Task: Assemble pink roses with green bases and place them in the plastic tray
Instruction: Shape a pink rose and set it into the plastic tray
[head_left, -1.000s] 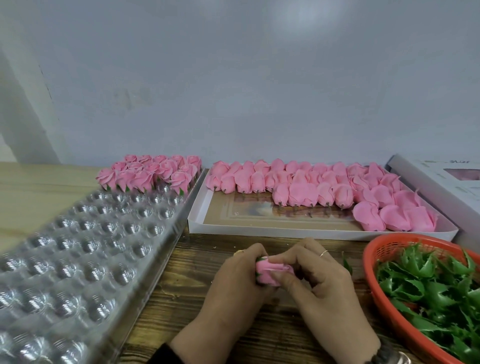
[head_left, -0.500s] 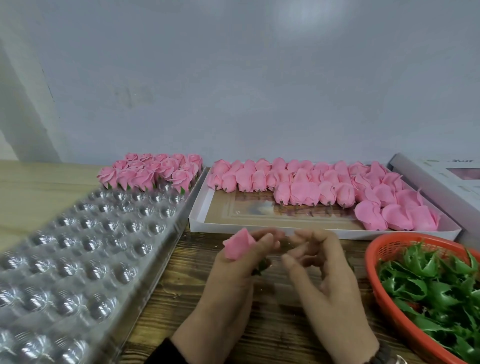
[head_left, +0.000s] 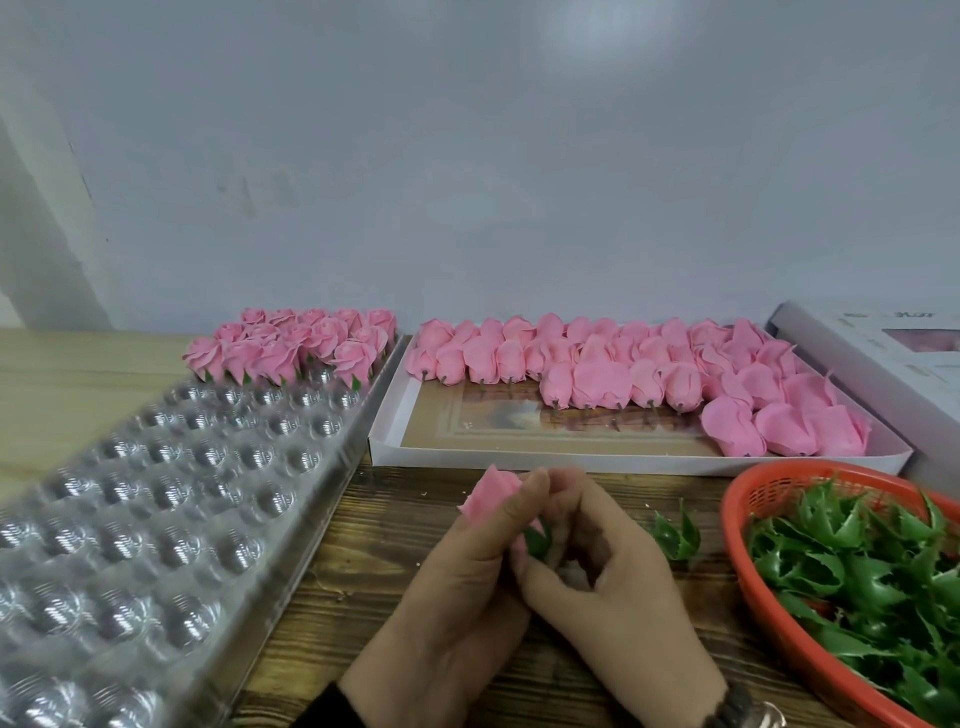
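My left hand (head_left: 457, 587) grips a pink rose (head_left: 491, 496) over the wooden table, bloom pointing up and left. A green base (head_left: 536, 540) sits at the rose's lower end, and the curled fingertips of my right hand (head_left: 613, 597) pinch it there. The clear plastic tray (head_left: 156, 519) lies to the left, with several finished roses (head_left: 296, 345) filling its far rows. Loose pink roses (head_left: 623, 374) without bases lie in a white box (head_left: 519, 457) behind my hands.
An orange basket (head_left: 769, 587) full of green bases (head_left: 872, 571) stands at the right. One loose green base (head_left: 675, 535) lies on the table beside it. A white box lid (head_left: 883, 353) sits at the far right. A grey wall rises behind.
The rose was between both hands, then my left hand lifted it alone. Now my right hand has come back against its green base.
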